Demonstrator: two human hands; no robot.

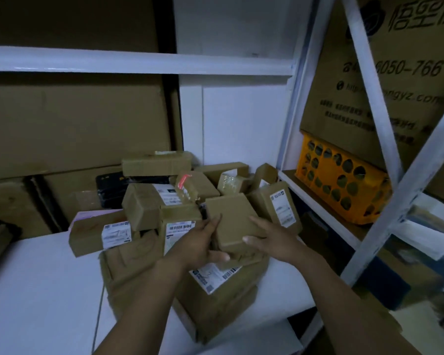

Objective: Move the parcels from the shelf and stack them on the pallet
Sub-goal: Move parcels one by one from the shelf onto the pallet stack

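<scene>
A heap of several brown cardboard parcels (149, 206) lies on the white shelf board (36, 290), most with white barcode labels. Both my hands hold one small plain brown parcel (231, 221) just above the heap's front. My left hand (203, 244) grips its left and lower edge, thumb underneath. My right hand (269, 239) grips its right lower corner, thumb on the front face. A larger labelled box (215, 298) lies beneath my hands. No pallet is in view.
Large cardboard cartons (75, 124) fill the back left of the shelf. A white upright and diagonal brace (369, 103) separate the neighbouring bay on the right, which has a yellow perforated crate (341, 180) and a big printed carton (408, 73). A white beam (139, 62) runs overhead.
</scene>
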